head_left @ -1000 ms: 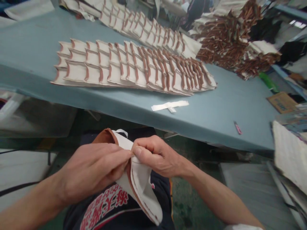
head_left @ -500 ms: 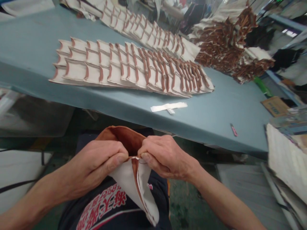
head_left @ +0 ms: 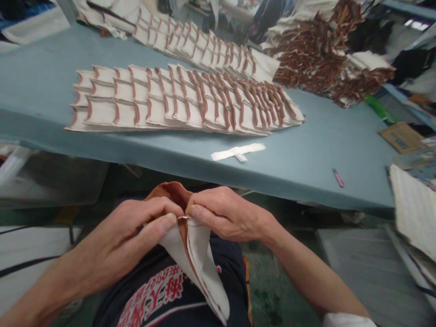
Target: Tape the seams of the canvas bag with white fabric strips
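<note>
Cloth piece (head_left: 200,254) pinched at its brown edge over the lap, near the table (head_left: 306,150).
Left hand (head_left: 132,236) and right hand (head_left: 228,215) clamp it; grips kept close together should steady the seam.

I'm seeing even, soft daylight falling across the surface (head_left: 306,150); faint shadows are lying beneath my hands, while the edges are bending and blurring.

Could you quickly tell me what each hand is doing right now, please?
Left hand: closed, pinching the cream fabric piece at its brown edge.
Right hand: closed, pinching the same edge.
</note>
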`<move>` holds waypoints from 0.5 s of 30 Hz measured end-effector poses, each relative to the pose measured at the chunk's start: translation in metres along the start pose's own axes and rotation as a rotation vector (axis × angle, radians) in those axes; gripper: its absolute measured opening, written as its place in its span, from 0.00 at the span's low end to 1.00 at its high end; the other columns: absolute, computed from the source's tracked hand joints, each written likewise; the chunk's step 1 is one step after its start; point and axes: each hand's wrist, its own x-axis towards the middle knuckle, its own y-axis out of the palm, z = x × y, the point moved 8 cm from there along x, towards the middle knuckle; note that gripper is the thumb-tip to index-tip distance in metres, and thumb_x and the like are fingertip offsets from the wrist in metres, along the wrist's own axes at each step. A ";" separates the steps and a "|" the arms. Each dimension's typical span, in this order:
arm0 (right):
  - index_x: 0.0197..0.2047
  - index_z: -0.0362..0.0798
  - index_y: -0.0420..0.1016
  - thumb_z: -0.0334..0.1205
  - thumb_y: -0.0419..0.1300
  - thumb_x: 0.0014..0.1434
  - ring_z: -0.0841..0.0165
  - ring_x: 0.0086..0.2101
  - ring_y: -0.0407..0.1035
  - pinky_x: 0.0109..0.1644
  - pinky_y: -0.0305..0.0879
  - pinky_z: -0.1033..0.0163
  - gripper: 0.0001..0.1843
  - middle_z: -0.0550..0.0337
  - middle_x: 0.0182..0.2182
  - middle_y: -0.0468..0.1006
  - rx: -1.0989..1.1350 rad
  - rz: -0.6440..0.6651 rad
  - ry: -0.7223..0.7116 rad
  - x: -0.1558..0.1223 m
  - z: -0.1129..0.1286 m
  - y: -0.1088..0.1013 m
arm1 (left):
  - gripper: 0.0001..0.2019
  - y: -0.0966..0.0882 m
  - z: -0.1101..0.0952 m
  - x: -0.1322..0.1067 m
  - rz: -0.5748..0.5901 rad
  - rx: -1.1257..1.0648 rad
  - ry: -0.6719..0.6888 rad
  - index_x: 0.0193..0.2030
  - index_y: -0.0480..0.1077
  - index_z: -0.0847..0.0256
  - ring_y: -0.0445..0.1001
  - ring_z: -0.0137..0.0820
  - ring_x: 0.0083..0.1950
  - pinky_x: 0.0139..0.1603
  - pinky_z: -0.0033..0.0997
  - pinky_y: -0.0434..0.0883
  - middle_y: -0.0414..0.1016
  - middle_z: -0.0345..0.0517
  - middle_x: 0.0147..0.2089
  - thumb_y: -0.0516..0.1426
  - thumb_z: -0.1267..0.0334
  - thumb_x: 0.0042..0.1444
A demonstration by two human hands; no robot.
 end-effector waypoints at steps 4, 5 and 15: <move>0.36 0.54 0.55 0.42 0.47 0.79 0.67 0.33 0.60 0.41 0.54 0.60 0.14 0.64 0.32 0.65 -0.023 -0.025 0.026 0.010 -0.008 0.000 | 0.15 0.005 0.014 0.006 0.074 -0.052 -0.171 0.35 0.81 0.55 0.80 0.34 0.34 0.33 0.24 0.74 0.84 0.38 0.33 0.58 0.52 0.68; 0.37 0.54 0.56 0.42 0.47 0.79 0.67 0.34 0.61 0.42 0.55 0.60 0.14 0.64 0.33 0.66 -0.027 -0.033 0.027 0.012 -0.009 0.000 | 0.16 0.006 0.015 0.008 0.091 -0.064 -0.193 0.34 0.81 0.56 0.79 0.34 0.34 0.33 0.25 0.74 0.83 0.39 0.33 0.58 0.52 0.67; 0.39 0.53 0.63 0.41 0.50 0.80 0.65 0.38 0.66 0.46 0.61 0.58 0.13 0.60 0.37 0.74 -0.059 -0.078 0.027 0.016 -0.020 0.000 | 0.15 0.019 0.027 0.010 0.110 -0.116 -0.224 0.38 0.83 0.56 0.82 0.38 0.39 0.38 0.28 0.78 0.86 0.41 0.38 0.61 0.49 0.68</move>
